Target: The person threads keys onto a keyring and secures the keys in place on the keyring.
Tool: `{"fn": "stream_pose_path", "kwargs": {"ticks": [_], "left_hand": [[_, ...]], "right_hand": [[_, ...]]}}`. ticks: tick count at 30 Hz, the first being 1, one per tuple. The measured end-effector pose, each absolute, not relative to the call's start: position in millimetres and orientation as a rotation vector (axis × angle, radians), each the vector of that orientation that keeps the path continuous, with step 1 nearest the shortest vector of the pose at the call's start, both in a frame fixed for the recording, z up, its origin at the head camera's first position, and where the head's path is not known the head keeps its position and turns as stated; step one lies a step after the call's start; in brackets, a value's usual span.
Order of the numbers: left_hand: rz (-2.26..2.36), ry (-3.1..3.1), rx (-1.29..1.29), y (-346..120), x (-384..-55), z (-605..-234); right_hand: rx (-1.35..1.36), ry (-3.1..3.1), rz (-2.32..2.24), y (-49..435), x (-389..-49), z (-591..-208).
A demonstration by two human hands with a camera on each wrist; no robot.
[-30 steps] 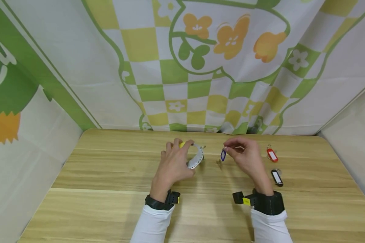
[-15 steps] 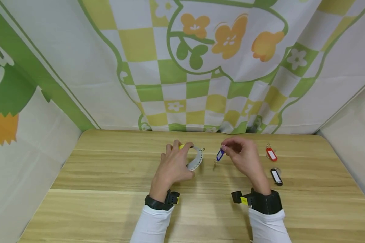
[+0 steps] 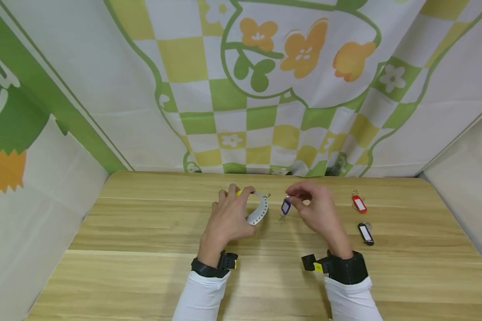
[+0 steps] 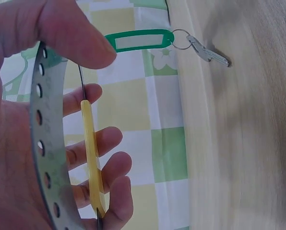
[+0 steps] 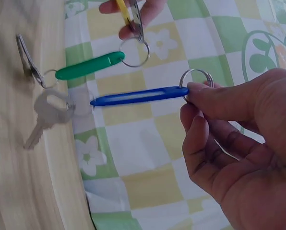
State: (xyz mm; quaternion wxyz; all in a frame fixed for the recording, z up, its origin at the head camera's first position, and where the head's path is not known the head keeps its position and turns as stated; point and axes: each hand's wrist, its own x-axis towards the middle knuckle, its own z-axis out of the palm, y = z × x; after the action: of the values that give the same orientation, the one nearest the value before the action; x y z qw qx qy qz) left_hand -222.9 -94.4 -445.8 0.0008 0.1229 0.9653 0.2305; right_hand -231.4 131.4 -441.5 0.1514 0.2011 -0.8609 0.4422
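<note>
My left hand [image 3: 229, 214] grips a hoop made of a curved, perforated metal band [image 3: 260, 213] and a yellow handle [image 4: 90, 148]. The thumb lies across the band, and the fingers curl at the handle. From the hoop's end hangs a green key tag [image 5: 88, 66] with a key [image 4: 208, 51] below it. Facing it, my right hand [image 3: 321, 214] pinches the split ring [image 5: 200, 73] of a blue key tag [image 5: 138, 96] between thumb and finger. A blurred key [image 5: 47, 115] dangles from the blue tag, close to the green one.
Right of my right hand, a red key tag [image 3: 359, 204] and a black key tag [image 3: 365, 234] lie on the wooden table [image 3: 136, 276]. A patterned curtain [image 3: 261, 120] hangs behind the table's back edge.
My right hand has moved left with the blue key tag, bringing it nearer the hoop. The left hand stays nearly in place.
</note>
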Motion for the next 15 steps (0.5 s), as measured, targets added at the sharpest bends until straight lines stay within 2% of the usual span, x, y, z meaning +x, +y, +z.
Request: {"fn": "stream_pose_path", "kwargs": {"ticks": [15], "left_hand": [[0.736,3.031,0.358,-97.0,-221.7,-443.7]], "right_hand": [[0.622,-2.508,1.334,117.6,-230.7,-444.6]]}}
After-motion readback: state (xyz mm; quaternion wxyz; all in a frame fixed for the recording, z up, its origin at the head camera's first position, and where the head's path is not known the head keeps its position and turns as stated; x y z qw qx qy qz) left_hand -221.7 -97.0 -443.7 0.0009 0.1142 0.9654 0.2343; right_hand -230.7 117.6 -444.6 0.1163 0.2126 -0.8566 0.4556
